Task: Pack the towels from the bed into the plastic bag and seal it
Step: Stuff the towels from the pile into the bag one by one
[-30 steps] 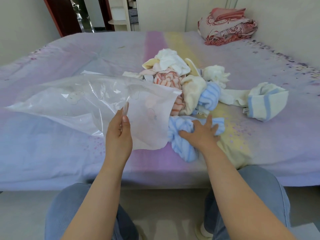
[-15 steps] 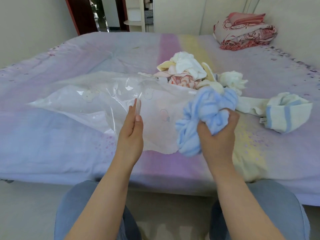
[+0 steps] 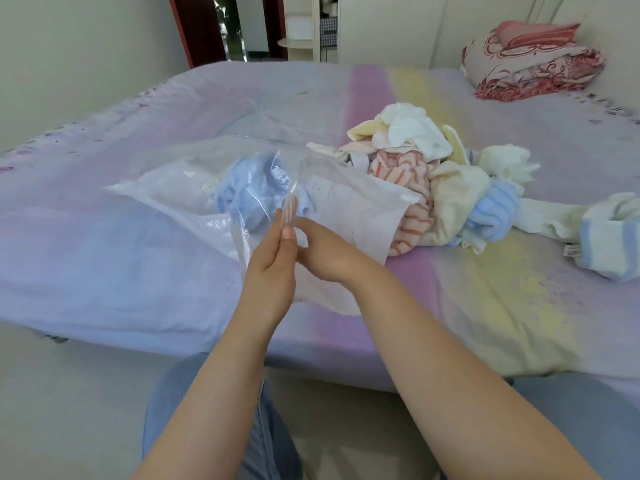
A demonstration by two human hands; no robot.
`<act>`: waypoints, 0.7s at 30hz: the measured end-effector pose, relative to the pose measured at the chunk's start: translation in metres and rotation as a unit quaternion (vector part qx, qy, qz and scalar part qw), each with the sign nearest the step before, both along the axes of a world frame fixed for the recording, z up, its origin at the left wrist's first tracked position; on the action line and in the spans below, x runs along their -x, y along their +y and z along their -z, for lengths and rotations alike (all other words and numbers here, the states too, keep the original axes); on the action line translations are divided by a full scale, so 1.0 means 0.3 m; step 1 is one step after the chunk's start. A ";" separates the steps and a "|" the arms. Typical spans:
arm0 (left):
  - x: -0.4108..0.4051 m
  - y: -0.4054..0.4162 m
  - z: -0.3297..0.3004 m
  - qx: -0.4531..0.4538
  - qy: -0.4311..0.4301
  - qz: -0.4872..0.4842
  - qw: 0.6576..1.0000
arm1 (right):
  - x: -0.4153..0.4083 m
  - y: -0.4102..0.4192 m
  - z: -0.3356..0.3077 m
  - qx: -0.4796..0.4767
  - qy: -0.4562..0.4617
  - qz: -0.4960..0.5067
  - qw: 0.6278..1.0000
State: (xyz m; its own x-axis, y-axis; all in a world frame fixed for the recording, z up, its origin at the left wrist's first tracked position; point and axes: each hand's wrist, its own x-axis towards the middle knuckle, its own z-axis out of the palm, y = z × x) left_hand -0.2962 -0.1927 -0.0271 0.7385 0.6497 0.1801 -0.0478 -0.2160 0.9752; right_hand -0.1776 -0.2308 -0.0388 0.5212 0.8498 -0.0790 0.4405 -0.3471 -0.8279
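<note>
- Our left hand point(image 3: 273, 271) pinches the upper edge of the clear plastic bag point(image 3: 349, 209) between thumb and fingers, holding the mouth lifted off the bed point(image 3: 104, 244).
- Our right hand point(image 3: 325, 252) reaches across just behind the left, at the bag's mouth; its fingertips are hidden by the left hand and the plastic, so we cannot tell whether they hold anything or lie slack.
- One light blue towel point(image 3: 256, 192) sits inside the bag, bunched up, seen through the film just beyond our left hand.
- The bag lies across the bed with its closed end toward the left and its mouth toward us and the towel pile.
- Faint line drawings show on the bag's white side, but we can read no words or brand on it.
- Still out on the bed, just right of the bag, is a heap of towels: we count a white one point(image 3: 415, 129) on top, an orange-striped one point(image 3: 405, 174) touching the bag's edge, a cream one point(image 3: 457, 199), and a blue-striped one point(image 3: 495, 209); others are tangled in and cannot be counted surely.
- One more towel, white with blue bands point(image 3: 609, 237), lies apart at the right edge, with a small sewn tag too blurred to read.
- One folded red-patterned quilt point(image 3: 530, 53) rests at the far right corner of the bed.
</note>
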 end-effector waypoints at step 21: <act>-0.140 -0.086 0.026 0.022 -0.029 0.031 0.999 | -0.552 -0.557 0.104 -0.099 -0.017 0.424 0.900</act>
State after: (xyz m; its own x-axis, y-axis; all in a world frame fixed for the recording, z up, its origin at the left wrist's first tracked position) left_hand -0.2543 -0.2184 -0.0348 0.7668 0.6112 0.1959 -0.1167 -0.1673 0.9790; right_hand -0.0121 -0.3980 -0.0701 0.9883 0.1410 0.0584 0.1129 -0.4171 -0.9018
